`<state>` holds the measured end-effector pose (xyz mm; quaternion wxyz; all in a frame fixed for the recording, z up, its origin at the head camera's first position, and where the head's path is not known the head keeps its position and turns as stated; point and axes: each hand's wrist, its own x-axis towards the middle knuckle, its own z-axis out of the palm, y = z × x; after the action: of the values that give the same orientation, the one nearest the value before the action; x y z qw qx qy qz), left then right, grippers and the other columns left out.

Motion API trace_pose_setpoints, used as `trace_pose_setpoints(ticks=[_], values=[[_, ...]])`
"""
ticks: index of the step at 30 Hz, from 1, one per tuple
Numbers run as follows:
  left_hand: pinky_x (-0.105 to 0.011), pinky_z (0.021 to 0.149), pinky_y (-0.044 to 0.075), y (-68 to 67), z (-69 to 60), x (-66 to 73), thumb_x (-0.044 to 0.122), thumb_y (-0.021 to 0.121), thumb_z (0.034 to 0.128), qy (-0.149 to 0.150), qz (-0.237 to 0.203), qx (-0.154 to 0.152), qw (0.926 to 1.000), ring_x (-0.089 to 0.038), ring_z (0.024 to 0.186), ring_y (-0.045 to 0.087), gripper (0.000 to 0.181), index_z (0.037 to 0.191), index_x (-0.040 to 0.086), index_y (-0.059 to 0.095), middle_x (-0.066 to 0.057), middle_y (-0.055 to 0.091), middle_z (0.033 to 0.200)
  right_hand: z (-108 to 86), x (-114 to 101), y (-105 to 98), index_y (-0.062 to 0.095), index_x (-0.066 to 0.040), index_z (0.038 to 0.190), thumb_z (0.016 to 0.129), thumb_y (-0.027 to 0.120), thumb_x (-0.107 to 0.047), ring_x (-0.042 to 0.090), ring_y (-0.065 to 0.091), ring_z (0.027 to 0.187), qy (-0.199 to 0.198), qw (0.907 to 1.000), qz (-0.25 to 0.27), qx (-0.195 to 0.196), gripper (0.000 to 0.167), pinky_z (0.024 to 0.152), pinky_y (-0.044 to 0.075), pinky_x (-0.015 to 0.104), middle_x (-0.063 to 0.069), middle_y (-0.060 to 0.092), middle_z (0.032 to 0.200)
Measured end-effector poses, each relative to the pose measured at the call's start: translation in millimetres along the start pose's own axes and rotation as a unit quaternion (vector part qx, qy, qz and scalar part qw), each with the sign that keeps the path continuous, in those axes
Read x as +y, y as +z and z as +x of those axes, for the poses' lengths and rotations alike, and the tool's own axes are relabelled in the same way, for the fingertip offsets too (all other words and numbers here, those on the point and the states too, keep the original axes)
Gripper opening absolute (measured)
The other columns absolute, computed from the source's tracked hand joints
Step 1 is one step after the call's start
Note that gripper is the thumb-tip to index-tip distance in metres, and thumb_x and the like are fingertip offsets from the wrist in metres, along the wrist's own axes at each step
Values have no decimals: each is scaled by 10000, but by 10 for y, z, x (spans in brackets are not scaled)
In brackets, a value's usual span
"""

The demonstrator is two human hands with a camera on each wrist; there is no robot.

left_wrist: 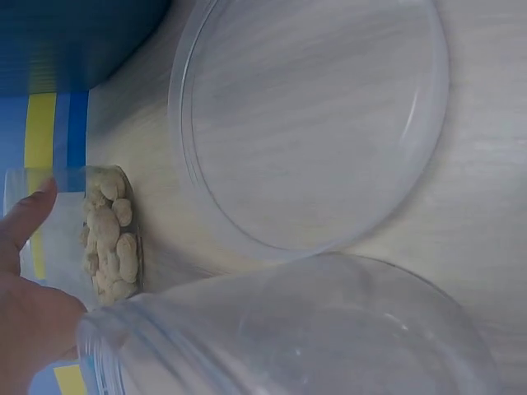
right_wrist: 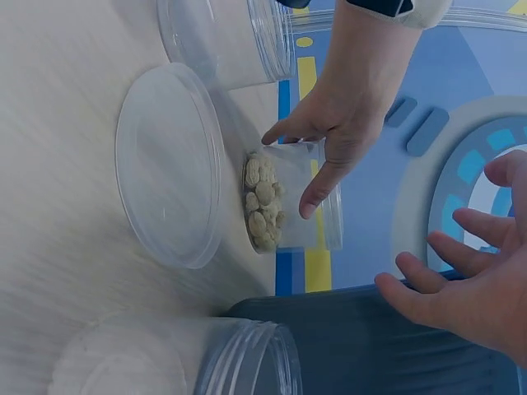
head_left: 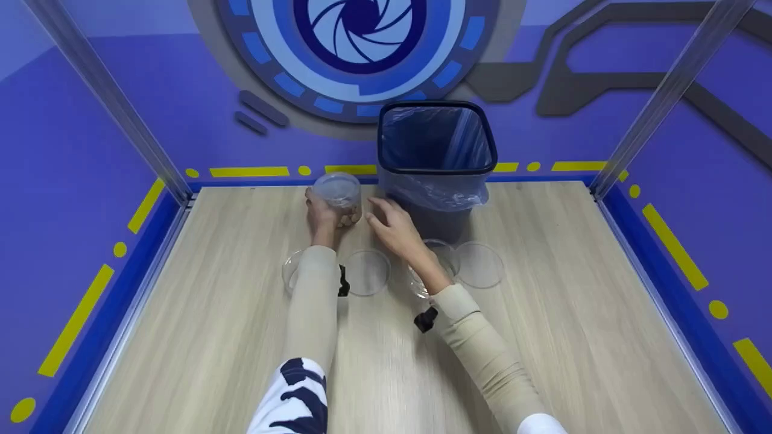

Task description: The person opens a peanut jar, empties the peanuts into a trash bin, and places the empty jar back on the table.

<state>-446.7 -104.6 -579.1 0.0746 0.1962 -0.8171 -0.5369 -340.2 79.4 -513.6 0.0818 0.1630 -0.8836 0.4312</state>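
Observation:
My left hand grips a clear plastic jar near the back edge of the table. In the right wrist view, unshelled peanuts fill the bottom of this jar, and the left thumb and fingers lie around its side. Whether a lid closes its top, I cannot tell. To the right of the jar, my right hand hovers with its fingers spread and nothing in them. Below the wrists stand two other clear jars, a left one and a right one, both with open mouths and partly hidden by the arms in the head view.
A dark bin with a clear liner stands at the back, just beyond the right hand. Two clear round lids, one in the middle and one at the right, lie flat on the wooden table. Printed panels wall the table.

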Motion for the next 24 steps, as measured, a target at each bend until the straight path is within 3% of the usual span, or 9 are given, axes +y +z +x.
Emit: trace_pose_setpoints(ticks=[9, 13, 16, 19, 21, 24], values=[[-472, 1137, 402, -64, -36, 59, 113, 968, 633, -342, 178, 331, 9987, -396, 1363, 463, 1115, 1521, 86, 295, -178, 401, 1521, 1, -47, -44, 578, -35, 1414, 1010, 589, -244, 318, 500, 1364, -135, 9999, -93, 5, 455, 1159, 383, 416, 172, 573, 1428], [-517, 1130, 391, -121, -88, 157, 197, 990, 619, -191, 299, 486, 9982, -437, 1354, 429, 1174, 1540, 94, 269, -170, 391, 1520, -25, -86, -64, 554, -27, 1433, 1006, 592, -242, 323, 500, 1361, -240, 9996, -106, -96, 479, 1160, 381, 425, 182, 565, 1430], [-535, 1117, 384, -201, -172, 259, 226, 994, 612, 169, 124, 575, 9981, -470, 1343, 376, 1205, 1548, 79, 249, -198, 390, 1523, -59, -129, -84, 535, -23, 1447, 1004, 596, -241, 319, 495, 1366, -369, 9990, -116, -224, 498, 1165, 375, 425, 184, 557, 1438], [-513, 1113, 348, -315, -261, 371, 238, 997, 599, 773, -10, 673, 9947, -461, 1331, 359, 1198, 1530, 70, 263, -214, 412, 1504, -77, -187, -125, 524, -11, 1452, 1000, 604, -246, 320, 485, 1376, -587, 9978, -104, -276, 515, 1173, 366, 425, 189, 542, 1451], [-500, 1111, 302, -396, -315, 445, 253, 1003, 584, 1318, 40, 732, 9886, -429, 1332, 369, 1186, 1507, 58, 284, -210, 429, 1479, -82, -233, -171, 519, -7, 1455, 999, 609, -245, 315, 479, 1382, -725, 9970, -84, -254, 523, 1178, 360, 419, 189, 534, 1460], [-494, 1126, 227, -517, -404, 544, 279, 1002, 578, 2170, 216, 869, 9721, -376, 1344, 396, 1164, 1478, 32, 307, -199, 439, 1453, -100, -311, -261, 511, -12, 1464, 996, 620, -240, 300, 465, 1398, -858, 9962, 5, -163, 531, 1189, 345, 409, 178, 521, 1478]])
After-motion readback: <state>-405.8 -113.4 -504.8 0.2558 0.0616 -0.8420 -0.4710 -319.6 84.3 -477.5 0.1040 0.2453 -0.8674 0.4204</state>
